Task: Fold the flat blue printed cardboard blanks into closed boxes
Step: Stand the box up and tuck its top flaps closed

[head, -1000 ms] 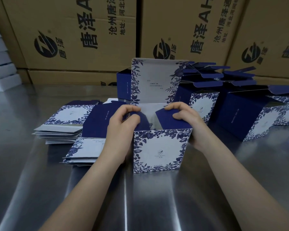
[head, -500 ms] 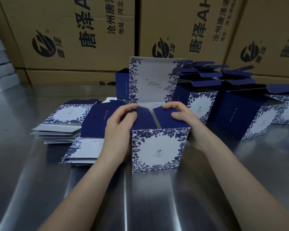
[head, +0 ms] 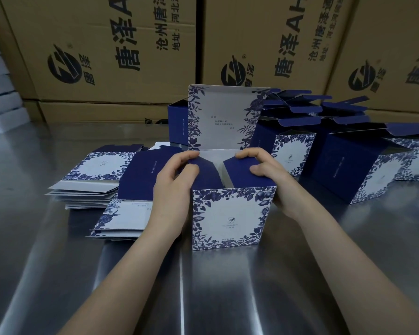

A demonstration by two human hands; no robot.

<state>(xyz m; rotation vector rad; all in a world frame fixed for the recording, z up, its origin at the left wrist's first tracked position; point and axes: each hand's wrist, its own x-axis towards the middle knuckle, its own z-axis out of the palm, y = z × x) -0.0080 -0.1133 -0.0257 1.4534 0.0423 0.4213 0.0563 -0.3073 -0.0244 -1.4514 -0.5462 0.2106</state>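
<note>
The blue box point(head: 228, 213) stands in the middle of the shiny bench point(head: 228, 298) with its lid point(head: 223, 117) up. The left hand point(head: 174, 187) has its grip pinched on the left flap point(head: 207, 176). The right hand point(head: 272, 176) pinches the right flap point(head: 238, 169). Both flaps bend inward. Flat blanks point(head: 99, 168) lie in piles on the left.

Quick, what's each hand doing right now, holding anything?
Left hand: pinching the left navy flap of the box.
Right hand: gripping the right navy flap of the same box.
</note>
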